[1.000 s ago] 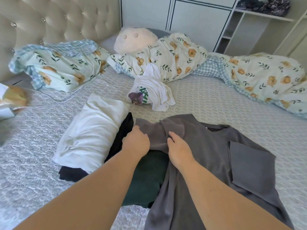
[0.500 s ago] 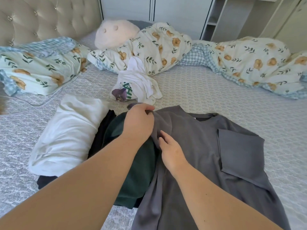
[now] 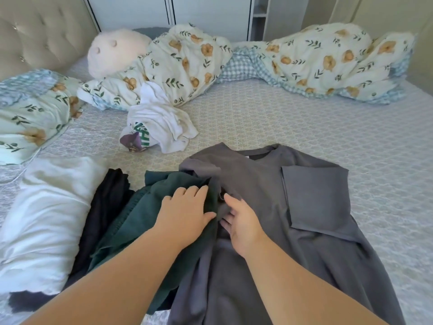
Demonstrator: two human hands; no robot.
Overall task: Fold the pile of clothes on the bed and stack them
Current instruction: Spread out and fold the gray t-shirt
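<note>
A grey T-shirt (image 3: 269, 184) lies spread on the bed, its right sleeve (image 3: 316, 198) folded inward. Its left edge overlaps a dark green garment (image 3: 131, 221). My left hand (image 3: 185, 212) rests palm down on the green garment, fingers apart, at the seam with the grey shirt. My right hand (image 3: 241, 221) lies on the grey shirt just beside it, fingertips curled into a bunched fold of grey cloth. A black garment (image 3: 105, 207) lies left of the green one, under a white folded garment (image 3: 44, 216). A crumpled white shirt (image 3: 159, 123) with green print lies farther back.
A floral duvet (image 3: 316, 64) is bunched along the back of the bed. A floral pillow (image 3: 30, 109) lies at left and a cream plush toy (image 3: 114, 52) near the tufted headboard (image 3: 42, 36). Bare patterned bedspread (image 3: 293, 120) stretches to the right. White cabinets stand behind.
My left hand let go of the grey shirt's left shoulder and dropped flat onto the green garment. My right hand stayed at the bunched grey fold. The view tilted down slightly.
</note>
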